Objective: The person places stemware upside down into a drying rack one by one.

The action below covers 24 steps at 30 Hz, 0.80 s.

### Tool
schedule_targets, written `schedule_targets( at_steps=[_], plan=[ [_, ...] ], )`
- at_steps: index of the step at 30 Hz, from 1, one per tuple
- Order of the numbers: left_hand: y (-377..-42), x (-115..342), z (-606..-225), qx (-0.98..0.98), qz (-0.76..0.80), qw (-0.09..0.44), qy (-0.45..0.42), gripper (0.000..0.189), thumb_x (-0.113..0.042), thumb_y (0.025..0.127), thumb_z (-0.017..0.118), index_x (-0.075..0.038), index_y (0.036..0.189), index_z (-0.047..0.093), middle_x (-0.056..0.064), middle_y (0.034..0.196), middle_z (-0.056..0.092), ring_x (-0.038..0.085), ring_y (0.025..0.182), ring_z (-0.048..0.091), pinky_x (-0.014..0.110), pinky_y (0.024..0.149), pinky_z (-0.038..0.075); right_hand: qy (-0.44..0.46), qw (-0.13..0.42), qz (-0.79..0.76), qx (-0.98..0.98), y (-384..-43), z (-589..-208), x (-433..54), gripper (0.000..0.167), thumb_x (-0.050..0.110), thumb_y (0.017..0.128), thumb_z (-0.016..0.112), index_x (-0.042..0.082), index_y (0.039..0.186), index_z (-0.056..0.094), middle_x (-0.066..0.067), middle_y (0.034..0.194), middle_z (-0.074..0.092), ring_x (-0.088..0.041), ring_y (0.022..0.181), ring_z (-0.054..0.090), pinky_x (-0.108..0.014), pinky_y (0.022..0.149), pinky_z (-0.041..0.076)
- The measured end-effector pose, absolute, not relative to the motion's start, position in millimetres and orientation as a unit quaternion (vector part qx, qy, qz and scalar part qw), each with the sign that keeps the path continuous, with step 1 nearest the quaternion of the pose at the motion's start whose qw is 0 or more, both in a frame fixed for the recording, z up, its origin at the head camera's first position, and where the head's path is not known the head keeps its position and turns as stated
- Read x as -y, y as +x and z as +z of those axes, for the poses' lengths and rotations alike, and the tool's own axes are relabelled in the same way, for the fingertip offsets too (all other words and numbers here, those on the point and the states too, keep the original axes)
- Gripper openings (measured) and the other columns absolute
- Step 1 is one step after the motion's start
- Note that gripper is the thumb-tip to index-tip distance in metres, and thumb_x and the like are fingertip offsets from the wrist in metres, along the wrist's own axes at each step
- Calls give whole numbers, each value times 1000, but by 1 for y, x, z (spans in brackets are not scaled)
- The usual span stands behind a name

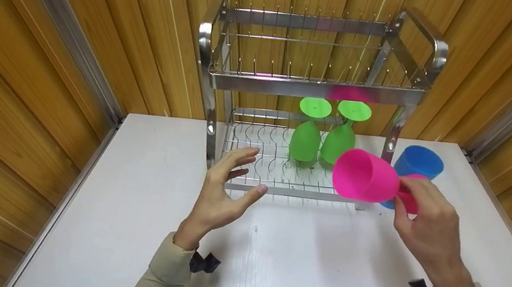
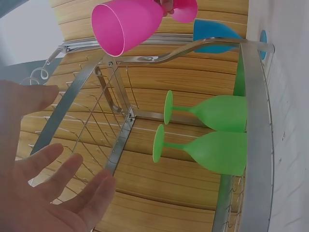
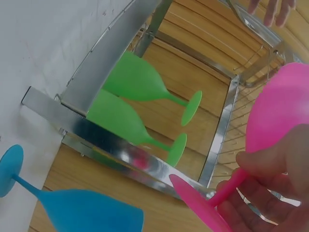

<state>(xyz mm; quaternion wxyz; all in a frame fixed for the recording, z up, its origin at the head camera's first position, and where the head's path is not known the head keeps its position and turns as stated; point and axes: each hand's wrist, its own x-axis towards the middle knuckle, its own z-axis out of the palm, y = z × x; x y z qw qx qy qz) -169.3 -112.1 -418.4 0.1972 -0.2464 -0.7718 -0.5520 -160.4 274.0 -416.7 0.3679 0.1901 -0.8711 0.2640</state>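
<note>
Before the metal rack (image 1: pixel 290 89), the right hand (image 1: pixel 434 217) pinches a pink goblet (image 1: pixel 366 176) between its fingers; the left hand (image 1: pixel 223 202) has free, parted fingers. Green goblets (image 1: pixel 305 141) stand inverted inside.

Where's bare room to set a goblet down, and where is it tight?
Bare: the pronged upper tier; the lower tier left of the green goblets, though the left grip hides part; the white table left of the rack and in front. Crowded: around the rack's right front post, with the blue goblet and the pink goblet in the right grip.
</note>
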Motion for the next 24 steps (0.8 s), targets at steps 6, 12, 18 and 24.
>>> schedule_targets(
  at_steps=[6, 12, 18, 24],
  plan=[
    [-168, 107, -420, 771, -551, 186, -260, 68, -25, 89, 87, -21, 151, 58, -2, 150, 62, 20, 137, 61, 41, 109, 58, 202, 390, 200, 876, -161, -419, -259, 51, -8, 73, 93, -2, 121, 75, -21, 109, 76, -39, 100, 75, -50, 89, 65],
    [-167, 104, -424, 775, -547, 172, -266, 71, -25, 87, 88, -19, 151, 57, -2, 150, 61, 21, 136, 63, 46, 106, 60, 226, 393, 164, 876, -162, -419, -241, 50, -8, 72, 94, -4, 119, 76, -23, 106, 76, -41, 93, 75, -60, 81, 66],
    [-166, 98, -428, 772, -553, 144, -279, 73, -27, 86, 89, -19, 151, 56, -4, 149, 60, 19, 135, 63, 39, 107, 59, 250, 389, 140, 876, -164, -419, -223, 44, -4, 74, 94, -2, 114, 77, -20, 101, 75, -39, 85, 74, -54, 73, 67],
    [-165, 93, -432, 776, -544, 134, -290, 78, -31, 85, 90, -18, 152, 54, -2, 150, 58, 20, 136, 61, 37, 104, 61, 264, 376, 126, 879, -163, -424, -208, 45, -4, 73, 95, -1, 114, 76, -20, 101, 76, -38, 86, 75, -54, 77, 68]
  ],
)
